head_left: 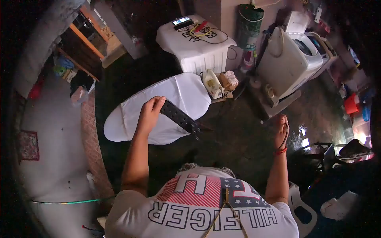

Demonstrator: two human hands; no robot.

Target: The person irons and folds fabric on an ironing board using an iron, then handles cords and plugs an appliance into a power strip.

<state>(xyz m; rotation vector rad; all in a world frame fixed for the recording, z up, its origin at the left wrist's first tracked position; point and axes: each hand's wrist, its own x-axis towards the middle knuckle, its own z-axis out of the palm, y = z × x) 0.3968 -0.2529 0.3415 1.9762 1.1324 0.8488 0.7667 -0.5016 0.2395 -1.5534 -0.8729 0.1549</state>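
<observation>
My left hand [152, 109] is closed around one end of a long black bar with rows of holes [178, 117], which looks like a power strip. The bar slants down to the right over the white-covered ironing board [139, 105], and its far end reaches past the board's edge. On the right, my right hand [281, 127] is raised with its fingers curled. A thin cord [287, 137] appears to loop from those fingers towards the wrist; where it ends is unclear. A clothes iron [213, 84] stands at the board's far end.
Beyond the board is a cloth-covered table [194, 47] carrying a phone [181, 22] and cables. A washing machine [287, 59] stands at right, near a green bucket [251, 20]. A white plastic chair [303, 206] is close at lower right. A wall runs along the left.
</observation>
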